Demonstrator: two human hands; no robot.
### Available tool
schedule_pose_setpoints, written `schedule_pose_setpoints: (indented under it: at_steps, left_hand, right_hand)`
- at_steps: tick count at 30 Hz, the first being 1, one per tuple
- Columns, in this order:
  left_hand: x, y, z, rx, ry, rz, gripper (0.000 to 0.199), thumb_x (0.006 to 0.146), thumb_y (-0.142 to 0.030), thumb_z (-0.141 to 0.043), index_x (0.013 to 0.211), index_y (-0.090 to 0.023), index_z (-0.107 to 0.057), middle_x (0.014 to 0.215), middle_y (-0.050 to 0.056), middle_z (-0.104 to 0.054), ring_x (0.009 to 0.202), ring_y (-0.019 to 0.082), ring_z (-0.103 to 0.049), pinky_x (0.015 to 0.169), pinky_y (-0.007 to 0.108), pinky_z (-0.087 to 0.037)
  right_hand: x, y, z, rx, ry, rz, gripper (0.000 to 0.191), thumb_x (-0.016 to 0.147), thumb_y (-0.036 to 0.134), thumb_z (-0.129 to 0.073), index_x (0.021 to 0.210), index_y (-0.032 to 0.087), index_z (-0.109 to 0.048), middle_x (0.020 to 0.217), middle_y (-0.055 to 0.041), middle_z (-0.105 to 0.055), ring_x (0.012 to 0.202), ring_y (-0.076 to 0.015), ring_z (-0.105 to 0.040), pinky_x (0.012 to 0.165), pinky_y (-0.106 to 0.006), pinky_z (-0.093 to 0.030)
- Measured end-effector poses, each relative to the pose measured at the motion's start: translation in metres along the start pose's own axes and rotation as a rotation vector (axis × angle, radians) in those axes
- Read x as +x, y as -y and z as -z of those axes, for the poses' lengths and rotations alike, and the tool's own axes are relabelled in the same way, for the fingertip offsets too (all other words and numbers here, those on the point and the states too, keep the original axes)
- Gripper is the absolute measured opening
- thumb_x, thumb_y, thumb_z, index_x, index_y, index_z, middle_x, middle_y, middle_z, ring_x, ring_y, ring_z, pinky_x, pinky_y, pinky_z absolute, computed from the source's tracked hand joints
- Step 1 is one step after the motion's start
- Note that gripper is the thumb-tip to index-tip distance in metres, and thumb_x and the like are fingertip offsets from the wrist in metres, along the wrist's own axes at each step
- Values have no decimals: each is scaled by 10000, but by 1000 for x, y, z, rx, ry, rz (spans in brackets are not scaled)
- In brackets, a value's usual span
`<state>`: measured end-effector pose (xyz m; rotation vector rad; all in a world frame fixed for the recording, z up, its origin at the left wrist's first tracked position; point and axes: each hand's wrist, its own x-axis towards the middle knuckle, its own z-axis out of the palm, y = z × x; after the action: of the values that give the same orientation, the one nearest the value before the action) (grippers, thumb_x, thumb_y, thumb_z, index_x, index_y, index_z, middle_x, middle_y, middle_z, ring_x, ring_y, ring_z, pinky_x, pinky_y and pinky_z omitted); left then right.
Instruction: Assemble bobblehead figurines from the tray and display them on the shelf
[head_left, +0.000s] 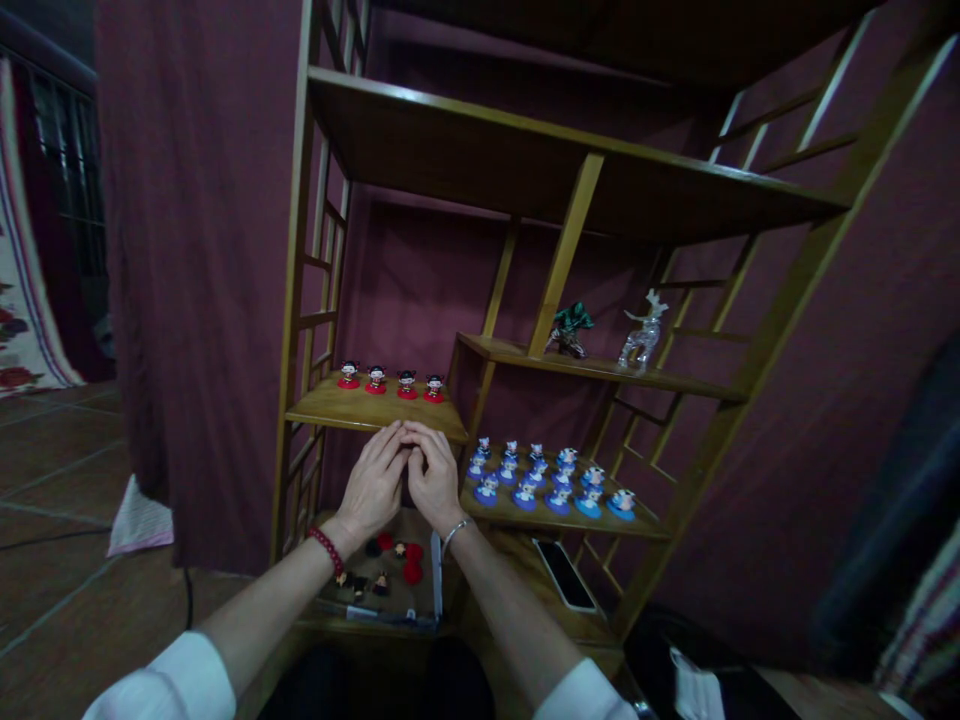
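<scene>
My left hand and my right hand meet at the fingertips in front of the left shelf's front edge. The fingers of both are stretched out, and nothing shows between them; whether they touch the edge I cannot tell. Behind them, several small black-haired figurines on red bases stand in a row on that shelf. Below my wrists lies a shallow box. It holds loose black-haired figurines and red bases, partly covered by my forearms.
Several blue and purple figurines stand in rows on the lower right shelf. Above them are a green ornament and a clear deer figure. A phone lies below. Wooden uprights divide the shelving; a curtain hangs left.
</scene>
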<state>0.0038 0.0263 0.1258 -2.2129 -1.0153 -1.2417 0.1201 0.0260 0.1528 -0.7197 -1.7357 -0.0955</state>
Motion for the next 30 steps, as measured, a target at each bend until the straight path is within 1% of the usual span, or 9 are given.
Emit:
schedule_pose_setpoints:
  at_steps: [7, 12, 15, 18, 22, 25, 30]
  left_hand:
    - [-5, -5, -3, 17, 14, -14, 384, 777, -114, -390, 1138, -134, -523, 1353, 144, -360, 1310, 253, -189, 1016, 496, -307]
    - [-6, -4, -7, 44, 12, -27, 337, 812, -173, -402, 1112, -103, -540, 1362, 159, -342, 1321, 243, -144, 1033, 454, -291]
    - [-7, -4, -8, 43, 44, -18, 337, 810, -194, -423, 1116, -113, -539, 1388, 148, -303, 1325, 242, -125, 1040, 442, -275]
    - [-9, -5, -11, 23, 77, 23, 374, 818, -204, -417, 1180, -143, -490, 1421, 119, -244, 1329, 228, -106, 1040, 433, -273]
    - [-10, -3, -16, -1, 76, 62, 428, 844, -209, -378, 1269, -153, -388, 1440, 103, -197, 1332, 202, -90, 1036, 399, -285]
    - [-10, -1, -19, 0, 56, 63, 447, 850, -207, -374, 1294, -153, -351, 1435, 106, -212, 1332, 200, -91, 1035, 398, -283]
    - [-12, 3, -29, 31, 22, 36, 468, 834, -206, -407, 1297, -162, -348, 1426, 100, -240, 1331, 212, -87, 1024, 403, -305]
  right_hand:
    - [-9, 4, 0, -18, -7, 17, 373, 708, 31, -354, 911, 209, -610, 1061, -55, -600, 1045, -169, -497, 924, -376, -385]
    - [-18, 4, -3, -28, -6, 14, 444, 666, 6, -344, 970, 217, -591, 1138, -44, -567, 1093, -168, -464, 953, -380, -376]
    - [-23, 4, -6, -28, -11, 4, 477, 660, -1, -340, 1011, 218, -578, 1194, -41, -536, 1132, -169, -435, 971, -389, -365]
    - [-27, 4, -7, -23, -1, 2, 508, 661, -7, -334, 1053, 223, -562, 1246, -34, -498, 1169, -172, -402, 984, -404, -356]
    - [-28, 3, -7, -17, 2, 27, 521, 666, -3, -340, 1089, 218, -548, 1272, -35, -478, 1191, -174, -381, 997, -415, -348]
    - [-26, 1, -6, -31, 7, 53, 523, 669, 3, -342, 1100, 212, -550, 1269, -41, -481, 1194, -179, -382, 999, -419, -349]
    - [-23, -3, -8, -54, 12, 78, 483, 682, 13, -342, 1070, 198, -563, 1250, -47, -496, 1190, -185, -383, 989, -428, -362]
